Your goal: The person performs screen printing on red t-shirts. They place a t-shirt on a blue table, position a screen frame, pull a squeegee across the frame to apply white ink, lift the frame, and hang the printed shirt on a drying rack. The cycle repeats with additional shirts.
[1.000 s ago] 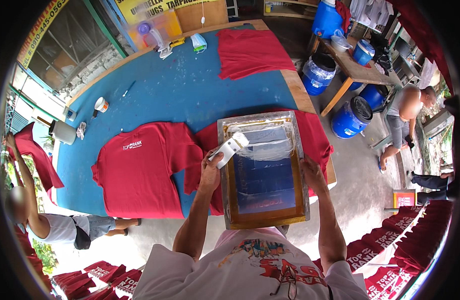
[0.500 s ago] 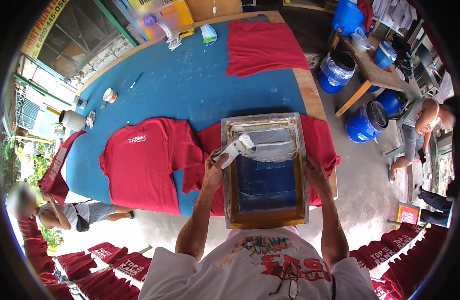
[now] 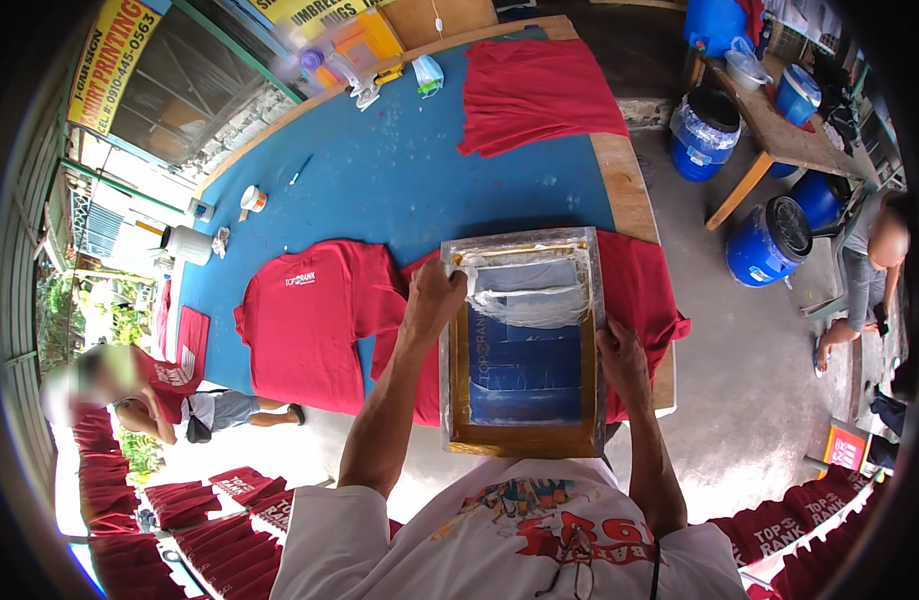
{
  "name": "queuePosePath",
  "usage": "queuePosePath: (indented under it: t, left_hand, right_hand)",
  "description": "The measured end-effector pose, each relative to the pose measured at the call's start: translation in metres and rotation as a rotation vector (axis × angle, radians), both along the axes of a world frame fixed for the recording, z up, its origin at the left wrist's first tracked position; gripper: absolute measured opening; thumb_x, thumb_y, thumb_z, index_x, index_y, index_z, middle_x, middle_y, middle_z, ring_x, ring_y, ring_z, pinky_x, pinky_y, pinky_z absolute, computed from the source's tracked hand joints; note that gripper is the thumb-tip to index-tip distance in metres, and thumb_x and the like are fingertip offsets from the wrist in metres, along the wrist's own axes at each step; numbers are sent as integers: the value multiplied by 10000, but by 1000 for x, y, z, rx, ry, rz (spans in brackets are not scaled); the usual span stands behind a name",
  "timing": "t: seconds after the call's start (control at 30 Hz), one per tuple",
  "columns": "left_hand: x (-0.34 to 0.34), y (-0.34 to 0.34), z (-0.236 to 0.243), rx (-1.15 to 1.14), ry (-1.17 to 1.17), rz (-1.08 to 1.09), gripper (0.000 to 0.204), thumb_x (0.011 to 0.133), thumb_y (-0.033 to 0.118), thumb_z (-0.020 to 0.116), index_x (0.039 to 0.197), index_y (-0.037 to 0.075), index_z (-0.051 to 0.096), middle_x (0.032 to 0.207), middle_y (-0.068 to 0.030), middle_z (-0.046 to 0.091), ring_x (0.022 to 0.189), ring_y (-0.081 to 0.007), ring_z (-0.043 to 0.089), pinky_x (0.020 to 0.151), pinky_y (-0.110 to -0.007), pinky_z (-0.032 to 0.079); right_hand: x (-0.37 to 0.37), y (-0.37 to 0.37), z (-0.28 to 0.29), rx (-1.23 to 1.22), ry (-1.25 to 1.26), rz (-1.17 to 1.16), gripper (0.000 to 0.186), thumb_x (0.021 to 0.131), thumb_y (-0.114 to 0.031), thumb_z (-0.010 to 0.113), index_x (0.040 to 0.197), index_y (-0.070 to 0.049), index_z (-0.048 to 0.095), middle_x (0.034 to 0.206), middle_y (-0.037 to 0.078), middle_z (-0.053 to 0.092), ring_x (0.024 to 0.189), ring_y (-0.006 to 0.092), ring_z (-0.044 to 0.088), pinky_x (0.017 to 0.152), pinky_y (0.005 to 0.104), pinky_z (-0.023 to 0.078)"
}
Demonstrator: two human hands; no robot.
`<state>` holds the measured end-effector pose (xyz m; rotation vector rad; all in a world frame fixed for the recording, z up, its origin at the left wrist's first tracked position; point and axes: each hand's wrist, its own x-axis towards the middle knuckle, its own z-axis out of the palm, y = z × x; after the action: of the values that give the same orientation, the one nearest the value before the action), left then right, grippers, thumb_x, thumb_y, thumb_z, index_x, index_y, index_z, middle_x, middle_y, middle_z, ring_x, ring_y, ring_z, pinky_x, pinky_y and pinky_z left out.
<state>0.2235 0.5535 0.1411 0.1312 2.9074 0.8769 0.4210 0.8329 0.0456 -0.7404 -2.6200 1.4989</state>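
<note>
A screen-printing frame [image 3: 524, 440], with a blue mesh and brown taped border, lies over a red shirt [image 3: 634, 300] close in front of me. Thick white ink [image 3: 534, 308] is smeared across the far part of the mesh. My left hand [image 3: 436, 298] is closed at the frame's far left edge. The white scraper seen earlier in that hand cannot be made out. My right hand [image 3: 624, 358] grips the right edge, lower down. To the left, a red T-shirt [image 3: 304, 325] with a small white print lies flat on the blue table [image 3: 379, 170].
More red cloth [image 3: 539, 95] lies at the far end of the table. A white tub [image 3: 252, 198] stands near the left edge. Blue drums [image 3: 769, 240] stand right. A person [image 3: 159, 400] is at left, another [image 3: 864, 260] sits at right. Red shirts [image 3: 214, 540] hang behind me.
My left hand has moved up along the frame's left edge, and the scraper it held is no longer plainly visible. The person at left has lowered the red shirt they hold. The view has shifted.
</note>
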Motion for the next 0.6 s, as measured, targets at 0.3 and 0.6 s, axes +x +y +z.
queuePosePath:
  t: [0.3, 0.6]
  left_hand:
    - [-33, 52, 0, -242, 90, 70, 281, 895, 154, 657, 863, -116, 731, 960, -402, 717, 975, -558, 728, 877, -574, 605]
    - [-23, 76, -24, -338, 282, -69, 191, 925, 92, 619, 952, -86, 682, 889, -333, 720, 891, -522, 744, 803, -588, 613]
  right_hand:
    - [3, -1, -5, 15, 147, -15, 422, 1066, -303, 660, 1436, -102, 681, 1104, 241, 709, 1060, 418, 699, 929, 515, 559]
    - [1, 2, 0, -43, 85, -10, 430, 1057, -298, 669, 1445, -112, 677, 1177, 210, 712, 1096, 389, 708, 949, 493, 561]
